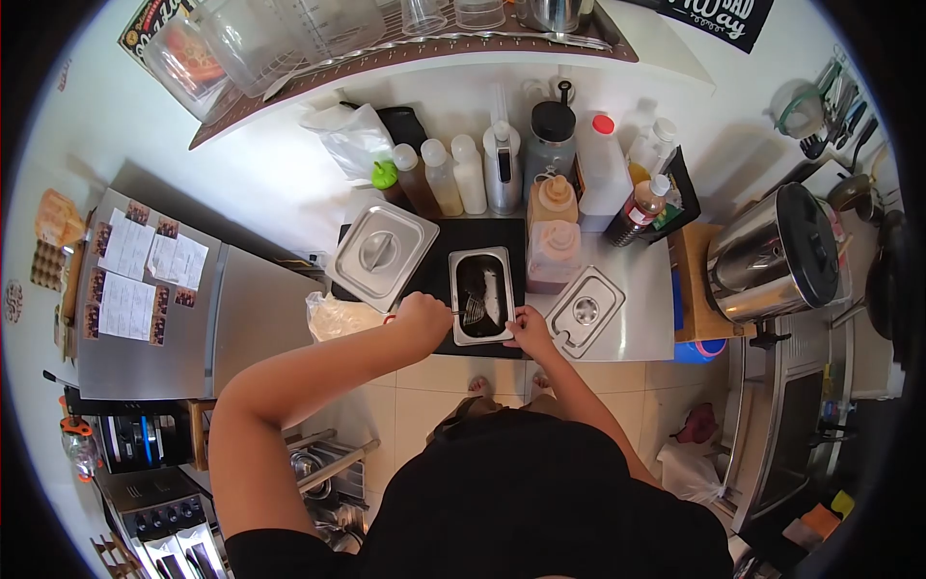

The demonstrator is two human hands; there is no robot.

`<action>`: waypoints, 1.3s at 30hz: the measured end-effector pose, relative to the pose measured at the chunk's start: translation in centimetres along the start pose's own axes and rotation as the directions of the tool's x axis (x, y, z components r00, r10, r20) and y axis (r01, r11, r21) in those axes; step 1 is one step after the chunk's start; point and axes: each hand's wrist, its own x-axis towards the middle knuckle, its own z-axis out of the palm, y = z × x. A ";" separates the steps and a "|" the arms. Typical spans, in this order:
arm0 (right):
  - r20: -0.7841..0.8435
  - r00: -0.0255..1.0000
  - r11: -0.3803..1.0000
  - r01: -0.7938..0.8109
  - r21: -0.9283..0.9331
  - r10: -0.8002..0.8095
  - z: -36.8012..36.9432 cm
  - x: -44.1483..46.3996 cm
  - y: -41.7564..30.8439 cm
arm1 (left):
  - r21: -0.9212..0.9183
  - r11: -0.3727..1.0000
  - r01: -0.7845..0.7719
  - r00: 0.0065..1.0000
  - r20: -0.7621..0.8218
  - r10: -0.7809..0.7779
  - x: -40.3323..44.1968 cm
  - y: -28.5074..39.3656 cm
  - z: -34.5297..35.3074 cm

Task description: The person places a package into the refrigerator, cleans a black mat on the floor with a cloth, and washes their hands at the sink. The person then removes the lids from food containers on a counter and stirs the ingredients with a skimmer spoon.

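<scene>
My left hand (pixel 424 322) is closed around the handle of a metal whisk (pixel 474 310), whose wire-like head dips into a deep rectangular steel food pan (pixel 457 328). Inside the pan is something dark with a bright pale streak; I cannot tell whether that streak is a reflection. My right hand (pixel 530 331) grips the pan's lower right corner, its fingers at the rim. Left of the pan lies a steel lid (pixel 407 253) with a handle. Another steel lid (pixel 604 307), with a notch, lies to the right on the counter.
Squeeze bottles (pixel 438 179), a dark flask (pixel 552 145) and large jugs (pixel 603 164) line the wall. Two orange-tinted pump bottles (pixel 554 253) stand close to the pan's right. A tall steel pot (pixel 767 256) is further right, and a fridge (pixel 256 299) is at left.
</scene>
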 end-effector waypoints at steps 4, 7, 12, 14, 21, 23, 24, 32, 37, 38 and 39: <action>0.009 1.000 1.000 0.002 -0.025 -0.002 0.1 0.1 -0.1 | -0.078 0.996 0.051 0.999 0.021 -0.050 -0.6 -0.5 0.1; 0.002 1.000 0.999 -0.006 -0.034 0.006 0.1 -0.1 -0.4 | -0.159 0.986 0.051 0.999 0.023 -0.047 -0.3 -1.3 -0.4; 0.003 1.000 0.999 0.013 -0.041 -0.012 0.1 0.0 -0.5 | -0.412 0.901 0.135 0.990 0.101 -0.102 3.0 -0.7 0.8; 0.001 1.000 0.999 0.009 -0.046 -0.009 0.1 -0.2 -0.8 | -0.458 0.865 0.203 0.977 0.151 -0.149 4.2 0.5 1.4; 0.005 1.000 1.000 0.008 -0.002 -0.008 0.0 0.0 -0.1 | -0.468 0.874 0.129 0.984 0.170 -0.054 2.6 2.2 -1.1; -0.010 1.000 1.000 0.010 -0.009 -0.010 0.1 0.0 -0.2 | -0.468 0.876 0.115 0.982 0.186 -0.030 2.5 2.2 -1.4; -0.013 1.000 1.000 0.012 -0.008 -0.013 0.2 -0.1 -0.1 | -0.423 0.901 0.097 0.979 0.206 -0.009 2.5 2.3 -1.5; -0.053 0.997 0.999 -0.050 0.009 0.051 1.0 -0.4 -0.1 | -0.045 0.999 -0.028 0.991 0.130 0.034 3.1 3.0 0.6; -0.019 1.000 1.000 -0.017 0.013 0.017 0.9 -0.3 0.2 | -0.078 0.996 -0.049 0.999 -0.011 0.048 2.3 0.9 1.3; -0.021 1.000 1.000 0.000 -0.018 -0.001 0.8 -0.3 0.1 | -0.110 0.992 -0.068 0.997 -0.045 0.064 2.3 0.4 1.2; -0.021 1.000 0.999 0.015 -0.048 -0.016 0.7 -0.3 0.1 | -0.111 0.992 -0.065 0.997 -0.041 0.061 2.3 -0.1 1.1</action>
